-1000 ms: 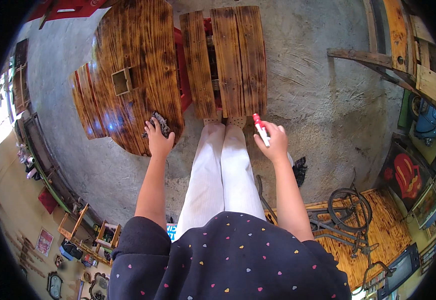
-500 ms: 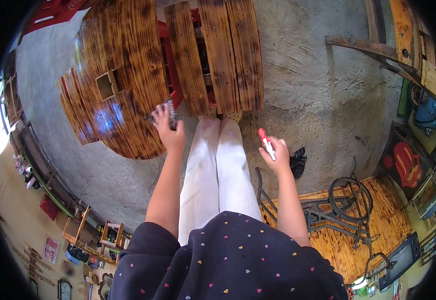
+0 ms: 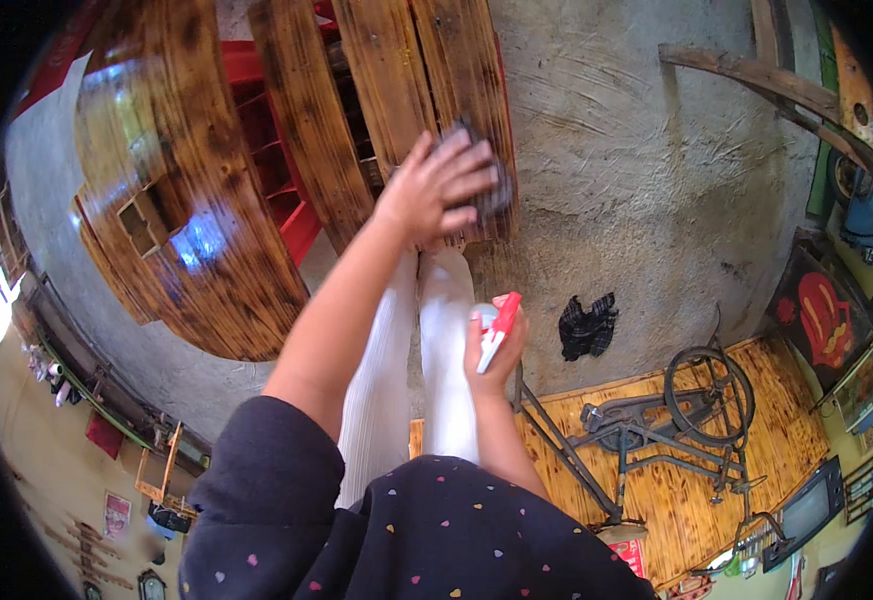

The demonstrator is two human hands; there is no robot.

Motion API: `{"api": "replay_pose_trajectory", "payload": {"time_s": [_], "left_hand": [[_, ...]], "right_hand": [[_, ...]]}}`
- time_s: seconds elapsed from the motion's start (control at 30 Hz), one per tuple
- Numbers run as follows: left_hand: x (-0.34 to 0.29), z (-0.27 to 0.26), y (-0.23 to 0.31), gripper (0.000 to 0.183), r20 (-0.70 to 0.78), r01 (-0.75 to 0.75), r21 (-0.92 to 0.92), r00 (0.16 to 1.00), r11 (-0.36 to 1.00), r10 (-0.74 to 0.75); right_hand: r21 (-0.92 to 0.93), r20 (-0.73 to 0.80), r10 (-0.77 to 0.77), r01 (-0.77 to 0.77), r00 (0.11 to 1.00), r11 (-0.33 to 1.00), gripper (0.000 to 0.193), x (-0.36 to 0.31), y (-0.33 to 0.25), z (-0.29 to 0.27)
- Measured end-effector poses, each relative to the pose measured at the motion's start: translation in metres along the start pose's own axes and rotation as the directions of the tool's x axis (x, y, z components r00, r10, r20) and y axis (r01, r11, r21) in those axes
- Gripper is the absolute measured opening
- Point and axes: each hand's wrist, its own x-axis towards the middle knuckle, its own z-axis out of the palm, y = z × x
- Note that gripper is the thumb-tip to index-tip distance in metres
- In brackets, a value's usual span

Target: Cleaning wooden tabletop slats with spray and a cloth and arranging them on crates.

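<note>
My left hand (image 3: 442, 185) is over the slatted wooden bench top (image 3: 372, 60), fingers spread and blurred by motion. Under its palm and fingers is a dark cloth (image 3: 495, 190), held against the right-hand plank near its close end. Close to my legs, my right hand (image 3: 497, 350) is closed around a spray bottle with a red and white trigger head (image 3: 505, 318). Most of the bottle's body is hidden by the hand and the angle. The planks are brown with dark scorched grain.
To the left is a round-sided wooden table (image 3: 187, 120) with a square cutout, a red plastic crate (image 3: 277, 165) beside it. A black checked cloth (image 3: 588, 327) lies on the concrete floor. An old treadle frame with a wheel (image 3: 657, 410) stands at the lower right, a curved wooden beam (image 3: 747, 78) above.
My left hand has moved right with the dark cloth, from the round-sided table to the slatted bench top. My right hand has come left, toward my legs, with the spray bottle. The view has shifted.
</note>
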Motion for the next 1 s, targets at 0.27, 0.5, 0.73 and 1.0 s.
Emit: {"api": "replay_pose_trajectory", "payload": {"time_s": [0.27,0.5,0.73,1.0], "left_hand": [[0.094,-0.033,-0.066,0.062,-0.355,0.188,0.157,0.927,0.969,-0.123],[0.014,0.022,0.018,0.068,0.152,-0.537,-0.187,0.812,0.823,0.564],[0.105,-0.042,-0.084,0.069,-0.331,0.237,0.392,0.938,0.889,-0.104],[0.026,-0.014,-0.002,0.070,0.292,-0.411,-0.023,0.869,0.911,0.399]], "right_hand": [[0.285,0.091,0.198,-0.216,0.976,0.934,0.047,-0.013,-0.019,0.046],[0.263,-0.016,0.238,-0.225,0.971,0.938,0.053,-0.008,-0.018,0.046],[0.258,-0.037,0.340,-0.320,0.940,0.912,0.054,-0.011,-0.004,0.047],[0.276,0.006,0.241,-0.233,0.971,0.933,0.054,0.000,-0.020,0.051]]}}
